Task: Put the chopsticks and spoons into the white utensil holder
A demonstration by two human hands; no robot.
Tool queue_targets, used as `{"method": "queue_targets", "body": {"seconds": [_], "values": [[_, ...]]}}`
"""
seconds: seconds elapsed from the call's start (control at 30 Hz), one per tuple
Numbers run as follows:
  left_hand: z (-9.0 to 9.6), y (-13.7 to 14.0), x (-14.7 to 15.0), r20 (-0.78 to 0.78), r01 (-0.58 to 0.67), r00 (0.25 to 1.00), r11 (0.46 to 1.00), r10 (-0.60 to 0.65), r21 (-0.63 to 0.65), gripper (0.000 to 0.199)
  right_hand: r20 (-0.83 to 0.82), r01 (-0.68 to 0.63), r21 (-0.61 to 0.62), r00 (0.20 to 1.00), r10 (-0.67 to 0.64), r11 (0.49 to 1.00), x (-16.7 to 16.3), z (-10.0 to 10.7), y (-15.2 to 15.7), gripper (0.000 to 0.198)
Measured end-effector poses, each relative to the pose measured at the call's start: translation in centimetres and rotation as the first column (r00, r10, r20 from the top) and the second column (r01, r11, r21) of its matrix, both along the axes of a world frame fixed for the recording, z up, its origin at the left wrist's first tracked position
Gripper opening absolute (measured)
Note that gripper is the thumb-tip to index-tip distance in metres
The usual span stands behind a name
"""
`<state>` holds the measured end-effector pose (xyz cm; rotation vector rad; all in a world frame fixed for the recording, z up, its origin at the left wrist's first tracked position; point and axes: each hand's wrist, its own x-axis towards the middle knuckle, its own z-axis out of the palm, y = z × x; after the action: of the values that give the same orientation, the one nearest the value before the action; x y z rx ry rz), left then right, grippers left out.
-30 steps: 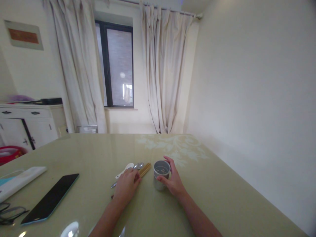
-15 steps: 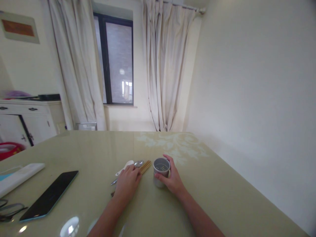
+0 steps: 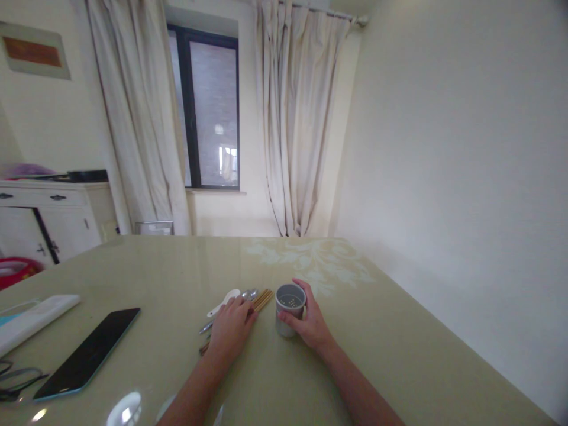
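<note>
A grey utensil holder (image 3: pixel 289 305) with small holes in its bottom stands upright on the table. My right hand (image 3: pixel 310 322) is wrapped round its right side, thumb in front and fingers behind. To its left, my left hand (image 3: pixel 233 325) lies palm down over a bundle of wooden chopsticks (image 3: pixel 262 300), fingers curled onto them. The chopsticks' far ends stick out toward the holder, and their near ends show left of my wrist. Beside them lie a white spoon (image 3: pixel 225 300) and metal spoons (image 3: pixel 249 294), partly covered by my left hand.
A dark tablet or large phone (image 3: pixel 91 352) lies on the glossy table (image 3: pixel 177 266) at left. Farther left are a white power-strip-like bar (image 3: pixel 39 319) and eyeglasses (image 3: pixel 20 378). A wall (image 3: pixel 457 207) borders the table's right side.
The chopsticks have shifted slightly to the right under my left hand, and more of their near ends shows. My right hand and the holder have stayed in place.
</note>
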<state>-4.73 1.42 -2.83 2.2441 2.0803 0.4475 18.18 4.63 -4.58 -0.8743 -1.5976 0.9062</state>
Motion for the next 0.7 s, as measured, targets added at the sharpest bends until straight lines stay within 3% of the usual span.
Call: {"method": "queue_targets", "body": {"seconds": [0.23, 0.53, 0.7], "values": [[-0.4, -0.2, -0.2, -0.023, -0.013, 1.000, 1.000, 0.013, 0.015, 0.019, -0.002, 0.038, -0.002, 0.999, -0.038, 0.999, 0.0, -0.1, 0.3, 0.087], [-0.5, 0.0, -0.4, -0.031, -0.014, 0.999, 1.000, 0.014, 0.004, 0.021, -0.010, 0.221, -0.032, 0.975, -0.221, 0.975, 0.5, -0.3, 1.2, 0.085], [-0.6, -0.1, -0.5, -0.025, -0.018, 1.000, 1.000, 0.019, 0.008, 0.024, -0.015, 0.214, -0.060, 0.976, -0.216, 0.975, 0.7, -0.4, 1.4, 0.088]]}}
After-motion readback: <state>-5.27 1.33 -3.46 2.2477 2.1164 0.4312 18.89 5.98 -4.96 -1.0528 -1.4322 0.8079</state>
